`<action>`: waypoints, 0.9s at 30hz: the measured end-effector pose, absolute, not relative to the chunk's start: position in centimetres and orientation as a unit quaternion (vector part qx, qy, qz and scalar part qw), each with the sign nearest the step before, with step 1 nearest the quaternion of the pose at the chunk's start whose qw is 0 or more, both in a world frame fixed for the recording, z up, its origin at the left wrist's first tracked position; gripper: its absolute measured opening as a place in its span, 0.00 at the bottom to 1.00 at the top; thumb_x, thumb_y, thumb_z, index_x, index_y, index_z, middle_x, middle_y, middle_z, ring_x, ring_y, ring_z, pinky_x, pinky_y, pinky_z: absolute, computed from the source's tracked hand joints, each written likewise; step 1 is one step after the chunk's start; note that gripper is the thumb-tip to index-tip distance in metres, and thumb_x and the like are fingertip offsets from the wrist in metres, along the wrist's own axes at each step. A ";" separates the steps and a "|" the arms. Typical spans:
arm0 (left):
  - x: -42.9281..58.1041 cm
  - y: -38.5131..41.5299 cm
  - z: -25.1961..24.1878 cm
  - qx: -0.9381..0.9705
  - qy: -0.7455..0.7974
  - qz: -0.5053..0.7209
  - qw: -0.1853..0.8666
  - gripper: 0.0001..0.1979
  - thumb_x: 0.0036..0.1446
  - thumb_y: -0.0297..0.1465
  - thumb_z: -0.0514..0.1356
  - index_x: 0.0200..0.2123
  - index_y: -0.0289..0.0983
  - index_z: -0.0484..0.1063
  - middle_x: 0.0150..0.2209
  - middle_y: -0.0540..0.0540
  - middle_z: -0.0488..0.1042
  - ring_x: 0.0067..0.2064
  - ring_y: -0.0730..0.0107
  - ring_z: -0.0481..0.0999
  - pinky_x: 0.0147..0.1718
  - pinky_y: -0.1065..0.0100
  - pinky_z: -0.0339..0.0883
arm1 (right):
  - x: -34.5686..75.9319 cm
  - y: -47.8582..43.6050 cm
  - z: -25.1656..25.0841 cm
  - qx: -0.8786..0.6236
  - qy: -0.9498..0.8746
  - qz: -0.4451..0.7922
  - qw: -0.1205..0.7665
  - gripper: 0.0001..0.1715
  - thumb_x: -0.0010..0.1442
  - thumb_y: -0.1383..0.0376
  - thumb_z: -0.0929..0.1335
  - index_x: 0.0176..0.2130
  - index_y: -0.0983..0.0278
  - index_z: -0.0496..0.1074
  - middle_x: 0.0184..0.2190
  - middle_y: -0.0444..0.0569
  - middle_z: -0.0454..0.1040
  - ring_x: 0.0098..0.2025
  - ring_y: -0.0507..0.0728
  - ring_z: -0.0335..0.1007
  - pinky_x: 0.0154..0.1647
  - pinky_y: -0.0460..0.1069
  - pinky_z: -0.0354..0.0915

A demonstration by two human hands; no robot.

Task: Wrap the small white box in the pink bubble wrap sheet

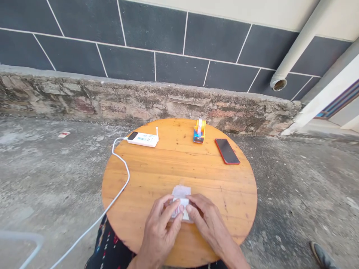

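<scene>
A small white packet [184, 203] with faint reddish marks lies near the front of the round wooden table [196, 172]. Under it, a thin translucent wrapper sheet [181, 191] sticks out on the far side. My left hand [159, 224] grips the packet from the left, its thumb and fingertips on the top and edge. From the right, the fingertips and thumb of my right hand [209, 220] hold the packet's other side. Its lower part is partly hidden by my fingers.
Toward the back stand a tape dispenser [199, 131] and a white power strip [143, 139], whose white cord [127, 168] runs off to the left. A red-edged phone [227, 151] lies at the right. Behind are a stone ledge [126, 101] and a drainpipe [297, 45].
</scene>
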State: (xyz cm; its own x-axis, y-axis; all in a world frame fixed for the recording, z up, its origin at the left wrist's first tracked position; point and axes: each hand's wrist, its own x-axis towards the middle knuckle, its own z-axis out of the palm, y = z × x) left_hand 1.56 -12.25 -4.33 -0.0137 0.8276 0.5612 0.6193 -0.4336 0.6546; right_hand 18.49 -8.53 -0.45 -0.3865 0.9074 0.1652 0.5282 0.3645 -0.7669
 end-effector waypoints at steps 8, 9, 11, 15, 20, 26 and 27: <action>1.4 -11.7 -4.2 0.694 0.498 0.510 0.103 0.15 0.56 0.22 0.58 0.46 0.41 0.70 0.46 0.42 0.67 0.44 0.65 0.72 0.40 0.67 0.72 | 18.7 -5.5 1.0 -0.430 -0.795 0.311 0.293 0.18 0.68 0.60 0.58 0.44 0.60 0.74 0.36 0.49 0.70 0.39 0.55 0.68 0.41 0.49 0.64; 1.4 -11.7 -4.2 0.694 0.496 0.512 0.099 0.16 0.56 0.22 0.58 0.47 0.41 0.70 0.46 0.42 0.67 0.43 0.66 0.72 0.40 0.66 0.73 | 18.4 -5.3 1.3 -0.424 -0.803 0.311 0.279 0.19 0.69 0.59 0.57 0.43 0.60 0.74 0.36 0.48 0.70 0.38 0.55 0.68 0.40 0.49 0.64; 1.4 -11.6 -4.1 0.695 0.487 0.522 0.088 0.16 0.56 0.22 0.58 0.47 0.41 0.70 0.46 0.42 0.67 0.43 0.66 0.72 0.39 0.66 0.73 | 17.9 -5.1 1.8 -0.424 -0.816 0.303 0.250 0.22 0.69 0.58 0.55 0.38 0.61 0.74 0.33 0.48 0.69 0.36 0.55 0.67 0.38 0.49 0.63; 1.3 -11.4 -4.2 0.690 0.473 0.542 0.077 0.15 0.55 0.21 0.58 0.46 0.39 0.70 0.45 0.42 0.67 0.42 0.67 0.72 0.37 0.67 0.73 | 17.2 -4.7 2.0 -0.428 -0.834 0.290 0.192 0.27 0.69 0.55 0.53 0.28 0.63 0.69 0.28 0.46 0.66 0.31 0.53 0.63 0.34 0.48 0.61; 1.3 -11.4 -4.4 0.688 0.475 0.541 0.098 0.15 0.54 0.20 0.59 0.45 0.37 0.70 0.45 0.42 0.66 0.42 0.67 0.72 0.38 0.67 0.73 | 17.2 -4.1 1.9 -0.416 -0.838 0.315 0.160 0.28 0.70 0.54 0.52 0.29 0.63 0.69 0.30 0.46 0.66 0.34 0.53 0.62 0.36 0.47 0.60; 1.3 -11.3 -4.4 0.684 0.471 0.549 0.095 0.15 0.54 0.20 0.59 0.44 0.37 0.70 0.45 0.41 0.66 0.41 0.67 0.72 0.37 0.67 0.72 | 17.1 -4.0 2.1 -0.380 -0.838 0.358 0.159 0.30 0.70 0.56 0.53 0.25 0.64 0.68 0.32 0.47 0.68 0.35 0.53 0.64 0.37 0.48 0.60; 1.3 -11.3 -4.4 0.683 0.470 0.550 0.097 0.14 0.54 0.20 0.59 0.44 0.37 0.70 0.44 0.41 0.66 0.41 0.67 0.72 0.37 0.67 0.72 | 17.2 -3.9 2.0 -0.382 -0.829 0.371 0.171 0.30 0.70 0.57 0.53 0.26 0.64 0.70 0.33 0.47 0.69 0.35 0.53 0.65 0.38 0.48 0.60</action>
